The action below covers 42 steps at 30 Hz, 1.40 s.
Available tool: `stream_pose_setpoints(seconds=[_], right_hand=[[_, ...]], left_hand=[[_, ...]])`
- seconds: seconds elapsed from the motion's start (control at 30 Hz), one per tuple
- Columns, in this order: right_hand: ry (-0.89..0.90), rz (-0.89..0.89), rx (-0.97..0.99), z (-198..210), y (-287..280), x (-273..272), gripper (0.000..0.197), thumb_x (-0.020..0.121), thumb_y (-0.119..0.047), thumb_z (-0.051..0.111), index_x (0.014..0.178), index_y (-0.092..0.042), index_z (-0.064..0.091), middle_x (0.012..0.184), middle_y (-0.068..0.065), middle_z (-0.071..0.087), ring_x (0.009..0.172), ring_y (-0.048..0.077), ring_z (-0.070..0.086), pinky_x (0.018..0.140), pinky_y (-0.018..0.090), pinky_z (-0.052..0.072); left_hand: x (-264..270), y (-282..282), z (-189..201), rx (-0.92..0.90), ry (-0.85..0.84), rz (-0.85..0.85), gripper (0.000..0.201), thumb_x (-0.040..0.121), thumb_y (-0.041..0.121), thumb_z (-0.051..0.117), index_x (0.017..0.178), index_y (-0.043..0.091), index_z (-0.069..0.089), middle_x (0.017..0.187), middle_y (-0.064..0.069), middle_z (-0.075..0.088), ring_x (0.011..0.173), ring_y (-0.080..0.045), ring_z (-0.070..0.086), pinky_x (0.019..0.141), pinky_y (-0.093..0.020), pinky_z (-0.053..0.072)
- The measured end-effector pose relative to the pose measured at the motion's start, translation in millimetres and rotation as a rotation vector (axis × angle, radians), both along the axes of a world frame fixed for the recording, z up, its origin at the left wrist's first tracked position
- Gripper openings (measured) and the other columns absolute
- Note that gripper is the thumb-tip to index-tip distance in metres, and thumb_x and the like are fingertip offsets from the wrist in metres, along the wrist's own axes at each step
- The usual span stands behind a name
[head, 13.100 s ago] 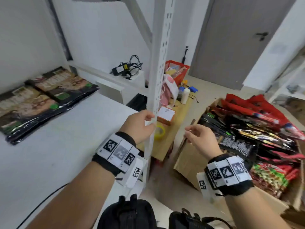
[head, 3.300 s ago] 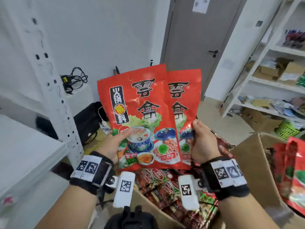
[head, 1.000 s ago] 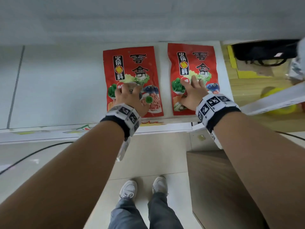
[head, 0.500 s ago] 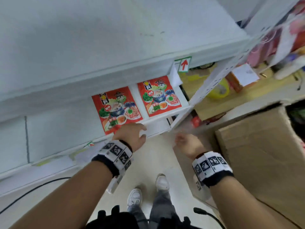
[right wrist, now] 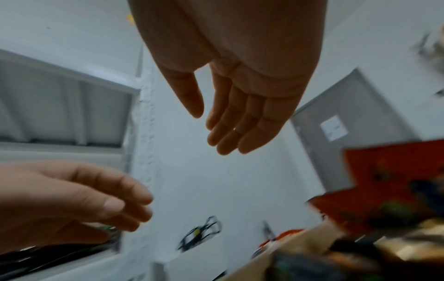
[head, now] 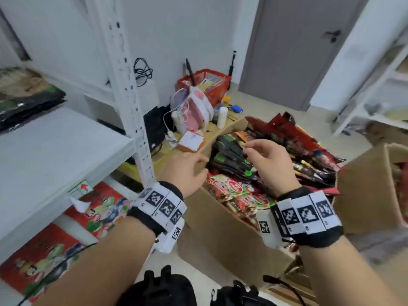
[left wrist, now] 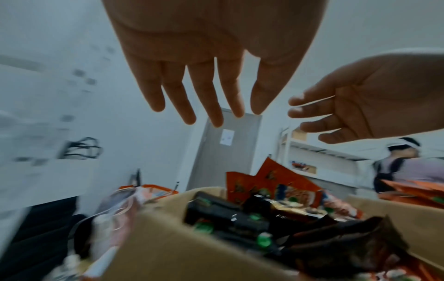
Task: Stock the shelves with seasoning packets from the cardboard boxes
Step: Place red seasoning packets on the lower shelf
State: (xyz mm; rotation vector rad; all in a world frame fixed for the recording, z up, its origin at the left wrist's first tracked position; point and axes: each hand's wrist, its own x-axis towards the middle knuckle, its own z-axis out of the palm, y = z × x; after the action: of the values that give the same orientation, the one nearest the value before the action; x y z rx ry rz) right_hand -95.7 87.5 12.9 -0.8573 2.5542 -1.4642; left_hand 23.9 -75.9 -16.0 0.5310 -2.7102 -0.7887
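Both hands hover empty with fingers loosely spread above the open cardboard box (head: 223, 226) of seasoning packets (head: 234, 160); the right hand (head: 270, 164) is directly over the black packets just below and ahead, nearer than the left hand (head: 185, 173) at the box's near-left corner.

A red up-arrow sticker (head: 82, 187) sits on the shelf edge (head: 66, 191).
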Motion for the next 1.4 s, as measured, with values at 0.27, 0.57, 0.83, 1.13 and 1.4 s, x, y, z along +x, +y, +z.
stream_pose_setpoints(seconds=[0.27,0.57,0.83,1.13,1.4], right_hand=[[0.08,-0.324,0.309,1,86,-134,0.017,0.086,-0.025,0.059,0.101,-0.024,0.065,0.102,0.002,0.069,0.096,0.021,0.063,0.087,0.035,0.05],[0.107,-0.378,0.829,-39,70,-188,0.036,0.087,-0.03,0.056,0.122,-0.023,0.053,0.128,0.012,0.05,0.119,0.034,0.045,0.1,0.043,0.039],[-0.126,-0.463,0.787,-41,91,-213,0.025,0.094,-0.014,0.041,0.11,-0.015,0.06,0.117,0.008,0.062,0.113,0.028,0.055,0.105,0.043,0.037],[-0.237,-0.521,-0.454,50,93,-147,0.023,0.096,-0.022,0.047,0.08,-0.014,0.063,0.089,0.015,0.069,0.093,0.037,0.064,0.082,0.047,0.053],[-0.491,-0.26,-0.292,9,39,-145,0.019,0.093,-0.011,0.051,0.108,-0.006,0.063,0.097,0.005,0.073,0.081,0.014,0.069,0.078,0.03,0.054]], left_hand=[[-127,44,22,-0.061,0.072,-0.183,0.026,0.088,0.034,0.055,0.113,0.03,0.06,0.116,0.006,0.062,0.108,-0.015,0.054,0.088,-0.026,0.042],[-155,34,0,-0.019,0.008,-0.179,0.025,0.089,0.033,0.054,0.113,0.031,0.061,0.118,0.008,0.059,0.109,-0.011,0.053,0.084,-0.017,0.034],[-183,24,3,-0.006,0.002,-0.308,0.025,0.087,0.032,0.057,0.112,0.029,0.062,0.116,0.009,0.06,0.11,-0.01,0.053,0.091,-0.019,0.036],[-219,33,11,0.523,0.107,-0.317,0.074,0.077,0.044,0.068,0.14,0.025,0.034,0.134,0.007,0.045,0.115,-0.004,0.048,0.092,-0.018,0.036],[-221,-3,-14,0.926,0.14,-0.19,0.048,0.063,0.031,0.078,0.105,0.022,0.058,0.105,0.001,0.069,0.101,-0.023,0.065,0.089,-0.04,0.051]])
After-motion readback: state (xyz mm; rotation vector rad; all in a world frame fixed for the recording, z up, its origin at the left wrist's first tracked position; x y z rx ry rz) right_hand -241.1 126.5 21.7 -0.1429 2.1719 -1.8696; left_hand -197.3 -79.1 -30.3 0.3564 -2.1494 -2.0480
